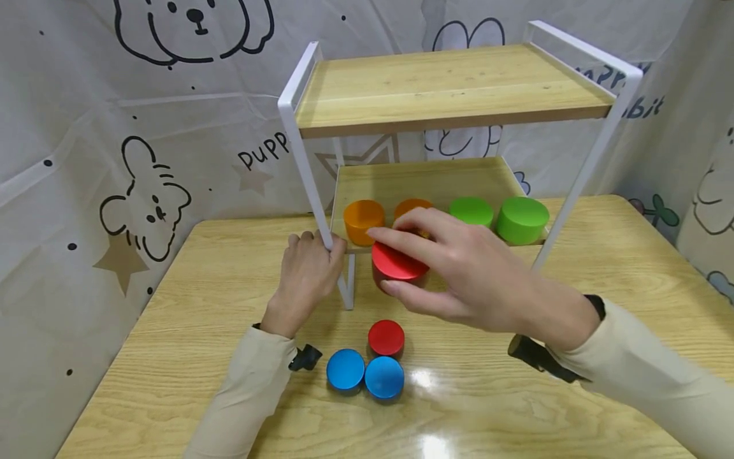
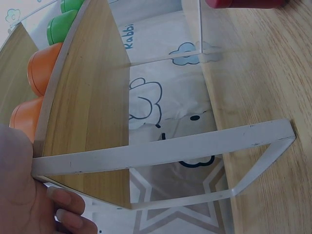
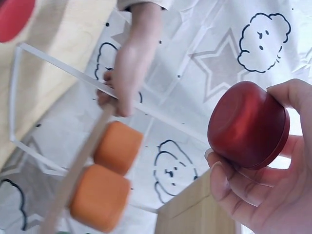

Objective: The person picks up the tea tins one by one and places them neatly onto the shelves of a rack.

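A red round tin [image 3: 246, 126] is held up by my right hand [image 1: 459, 268], thumb on one side and fingers on the other, in front of the lower shelf [image 1: 424, 175]. My left hand [image 1: 309, 274] grips the near left corner of the two-tier rack, its fingers curled by the white frame [image 2: 161, 152]. Two orange tins [image 3: 100, 197] and two green tins [image 1: 523, 220] stand in a row on that shelf; in the head view the right hand partly covers one orange tin. On the table, another red tin [image 1: 387, 338] sits behind two blue tins [image 1: 346, 370].
The rack's upper wooden shelf [image 1: 453, 83] spans above the row of tins, between white metal side frames. Its legs stand on a light wooden table [image 1: 201, 357]. Behind hangs a pale cloth [image 1: 218, 121] printed with cartoon animals and stars.
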The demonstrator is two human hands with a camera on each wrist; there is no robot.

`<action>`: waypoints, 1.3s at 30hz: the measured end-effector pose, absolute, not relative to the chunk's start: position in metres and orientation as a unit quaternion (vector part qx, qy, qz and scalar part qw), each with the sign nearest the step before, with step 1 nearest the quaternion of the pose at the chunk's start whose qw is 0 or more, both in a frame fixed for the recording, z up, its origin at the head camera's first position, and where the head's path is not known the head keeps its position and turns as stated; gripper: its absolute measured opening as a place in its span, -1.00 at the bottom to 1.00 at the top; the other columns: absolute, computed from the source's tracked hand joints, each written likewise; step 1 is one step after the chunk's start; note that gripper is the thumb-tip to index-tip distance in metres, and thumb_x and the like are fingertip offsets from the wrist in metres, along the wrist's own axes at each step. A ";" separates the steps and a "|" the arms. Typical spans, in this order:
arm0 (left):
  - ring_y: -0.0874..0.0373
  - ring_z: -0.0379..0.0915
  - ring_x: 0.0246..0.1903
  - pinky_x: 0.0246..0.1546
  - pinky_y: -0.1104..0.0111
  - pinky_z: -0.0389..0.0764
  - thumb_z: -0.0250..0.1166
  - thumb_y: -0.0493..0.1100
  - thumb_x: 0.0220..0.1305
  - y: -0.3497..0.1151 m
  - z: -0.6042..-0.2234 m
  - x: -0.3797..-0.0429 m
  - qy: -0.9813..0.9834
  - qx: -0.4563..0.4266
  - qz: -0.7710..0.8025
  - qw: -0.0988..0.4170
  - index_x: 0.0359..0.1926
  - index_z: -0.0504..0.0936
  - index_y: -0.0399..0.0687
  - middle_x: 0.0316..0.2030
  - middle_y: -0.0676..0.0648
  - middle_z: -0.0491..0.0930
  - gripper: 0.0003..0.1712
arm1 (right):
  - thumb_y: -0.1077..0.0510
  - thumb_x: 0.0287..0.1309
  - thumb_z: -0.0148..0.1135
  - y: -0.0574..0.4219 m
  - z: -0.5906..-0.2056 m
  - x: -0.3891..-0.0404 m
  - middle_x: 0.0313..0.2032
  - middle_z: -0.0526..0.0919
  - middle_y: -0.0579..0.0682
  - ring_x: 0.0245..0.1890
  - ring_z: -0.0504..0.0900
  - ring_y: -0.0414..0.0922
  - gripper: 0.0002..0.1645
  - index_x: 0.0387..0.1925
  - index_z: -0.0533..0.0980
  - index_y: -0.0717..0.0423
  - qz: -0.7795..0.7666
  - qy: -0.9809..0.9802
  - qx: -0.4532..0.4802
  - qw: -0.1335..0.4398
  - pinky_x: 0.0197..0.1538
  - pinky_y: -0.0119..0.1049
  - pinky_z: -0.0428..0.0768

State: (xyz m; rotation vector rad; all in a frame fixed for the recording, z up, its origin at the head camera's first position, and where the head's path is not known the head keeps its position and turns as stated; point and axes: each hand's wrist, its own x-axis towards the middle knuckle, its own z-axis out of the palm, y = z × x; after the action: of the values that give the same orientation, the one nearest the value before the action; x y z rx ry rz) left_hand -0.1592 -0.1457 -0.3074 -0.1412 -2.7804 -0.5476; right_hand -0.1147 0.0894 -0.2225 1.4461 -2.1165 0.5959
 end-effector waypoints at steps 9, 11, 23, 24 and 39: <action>-0.12 0.33 -0.47 -0.30 0.11 0.31 -0.29 -0.03 0.35 -0.145 -0.308 -0.160 -0.970 -0.049 -0.188 0.145 -0.57 0.36 -0.14 -0.58 -0.16 0.39 -0.53 | 0.01 0.20 0.20 0.071 -0.179 -0.125 -0.08 0.53 0.13 -0.25 0.52 -0.10 -0.47 0.14 0.51 0.19 0.194 -0.769 0.543 0.275 -0.29 -0.36 0.54; -0.12 0.33 -0.48 -0.29 0.11 0.31 -0.29 -0.03 0.35 -0.145 -0.308 -0.160 -0.970 -0.051 -0.188 0.146 -0.58 0.35 -0.14 -0.59 -0.16 0.39 -0.53 | 0.01 0.20 0.20 0.069 -0.172 -0.127 -0.08 0.53 0.12 -0.25 0.51 -0.12 -0.46 0.16 0.50 0.18 0.190 -0.770 0.542 0.278 -0.29 -0.37 0.53; -0.11 0.32 -0.49 -0.33 0.13 0.29 -0.30 -0.05 0.36 -0.145 -0.308 -0.161 -0.969 -0.053 -0.189 0.149 -0.58 0.35 -0.15 -0.60 -0.16 0.38 -0.53 | -0.07 0.29 0.12 0.059 -0.148 -0.144 -0.12 0.51 0.06 -0.29 0.46 -0.21 -0.46 0.17 0.49 0.15 0.191 -0.783 0.516 0.290 -0.28 -0.42 0.48; -0.11 0.32 -0.50 -0.33 0.13 0.29 -0.30 -0.05 0.36 -0.145 -0.308 -0.161 -0.969 -0.053 -0.189 0.151 -0.59 0.35 -0.15 -0.60 -0.16 0.38 -0.53 | -0.08 0.29 0.12 0.058 -0.146 -0.147 -0.12 0.51 0.05 -0.28 0.47 -0.20 -0.46 0.19 0.49 0.12 0.192 -0.783 0.513 0.294 -0.28 -0.42 0.48; -0.15 0.28 -0.44 -0.41 0.17 0.32 -0.26 -0.06 0.38 -0.146 -0.307 -0.159 -0.969 -0.041 -0.202 0.138 -0.56 0.39 -0.16 -0.56 -0.18 0.39 -0.54 | -0.23 0.29 -0.05 0.040 -0.124 -0.194 -0.10 0.51 -0.04 -0.21 0.45 -0.18 -0.45 0.23 0.47 -0.19 0.190 -0.826 0.461 0.263 -0.19 -0.36 0.49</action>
State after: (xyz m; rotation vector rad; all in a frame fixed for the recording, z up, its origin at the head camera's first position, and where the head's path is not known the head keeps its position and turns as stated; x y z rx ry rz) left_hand -0.1590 -0.1460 -0.3070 -0.1172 -2.8025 -0.5835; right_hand -0.1940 0.0400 -0.1245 1.2469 -2.2331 0.5134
